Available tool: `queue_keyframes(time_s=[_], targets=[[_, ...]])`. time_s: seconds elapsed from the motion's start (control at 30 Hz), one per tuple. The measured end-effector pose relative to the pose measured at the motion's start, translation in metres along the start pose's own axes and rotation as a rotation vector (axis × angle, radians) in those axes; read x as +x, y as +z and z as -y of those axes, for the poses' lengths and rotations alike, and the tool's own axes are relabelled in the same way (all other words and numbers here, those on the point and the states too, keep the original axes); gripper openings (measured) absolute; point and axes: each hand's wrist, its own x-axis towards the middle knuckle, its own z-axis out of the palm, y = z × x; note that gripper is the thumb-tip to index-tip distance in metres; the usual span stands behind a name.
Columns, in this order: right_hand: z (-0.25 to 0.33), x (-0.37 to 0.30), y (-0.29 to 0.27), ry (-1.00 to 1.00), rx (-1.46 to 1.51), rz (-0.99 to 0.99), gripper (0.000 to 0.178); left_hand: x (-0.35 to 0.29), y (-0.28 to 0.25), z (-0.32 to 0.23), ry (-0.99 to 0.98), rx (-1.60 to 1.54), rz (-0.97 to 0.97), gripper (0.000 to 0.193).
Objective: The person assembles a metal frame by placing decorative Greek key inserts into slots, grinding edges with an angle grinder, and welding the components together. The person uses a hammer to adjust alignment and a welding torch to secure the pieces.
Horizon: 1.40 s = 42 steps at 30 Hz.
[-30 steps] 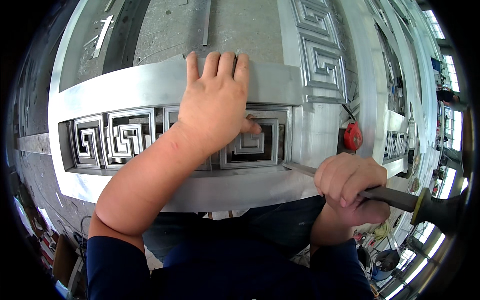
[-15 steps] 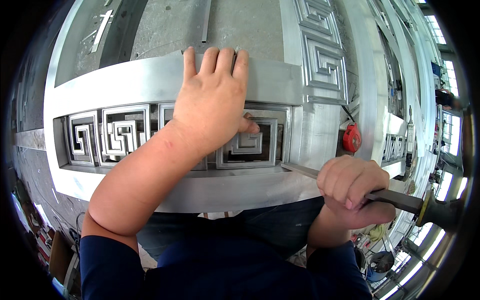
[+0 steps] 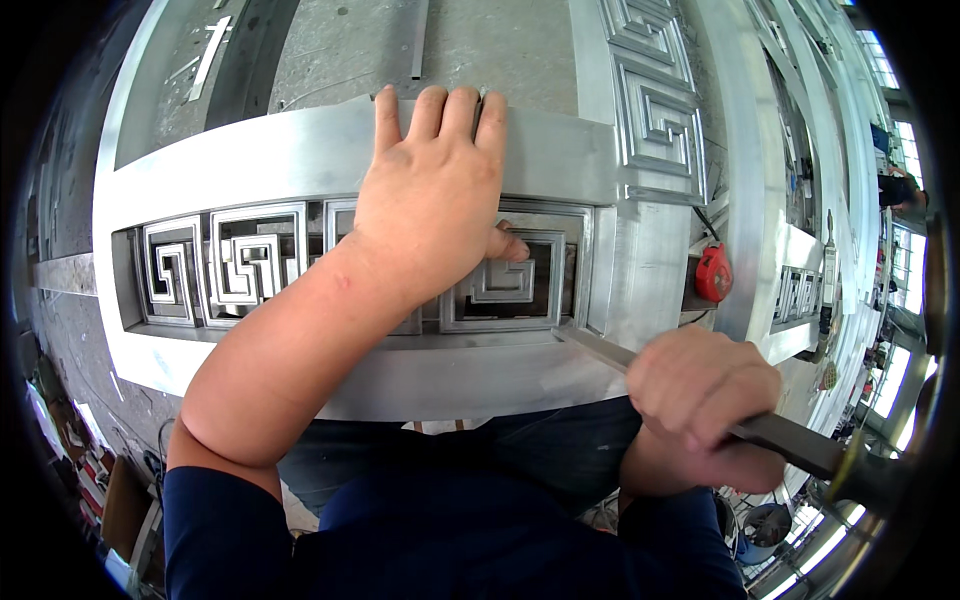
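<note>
A silvery metal frame [image 3: 260, 165] lies across in front of me, with square Greek-key panels [image 3: 258, 255] set in its slot. My left hand [image 3: 430, 195] clasps the frame's far rail, fingers spread over its far edge and thumb down by the right-hand key panel [image 3: 500, 295]. In my right hand [image 3: 705, 400] is a long flat bar tool, seemingly a file [image 3: 800, 440], its dark handle end toward the lower right. The tool's tip touches the near rail just beside that panel's near right corner. My right fingers are wrapped round its shank, slightly blurred.
A red tape measure [image 3: 713, 274] sits right of the frame. Another key-pattern strip [image 3: 660, 125] runs away at the upper right. Long metal profiles [image 3: 735, 150] stretch along the right. A bucket [image 3: 765, 525] stands at the lower right, and a person [image 3: 900, 190] shows at the far right.
My right hand has shifted slightly down and left, and the file's handle end has dropped, tilting the tool more. The left hand keeps its hold while the whole view shifts slightly.
</note>
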Motion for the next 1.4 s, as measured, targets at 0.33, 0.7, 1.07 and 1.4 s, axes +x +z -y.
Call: queue_keyframes(time_s=[0.33,0.7,1.07,1.4], targets=[[-0.003,0.002,-0.001,-0.010,0.112,0.031,0.013,0.000,0.000,0.001,-0.002,0.002,0.019,0.116],[-0.014,0.001,0.007,-0.016,0.095,0.040,0.024,-0.003,-0.006,0.007,0.104,0.093,0.129,0.134],[-0.014,0.004,-0.003,-0.095,0.110,-0.034,0.050,-0.004,-0.007,0.006,0.116,0.147,0.139,0.135],[-0.029,0.005,-0.004,-0.078,0.106,-0.042,0.035,-0.005,-0.007,0.006,0.134,0.117,0.136,0.135]])
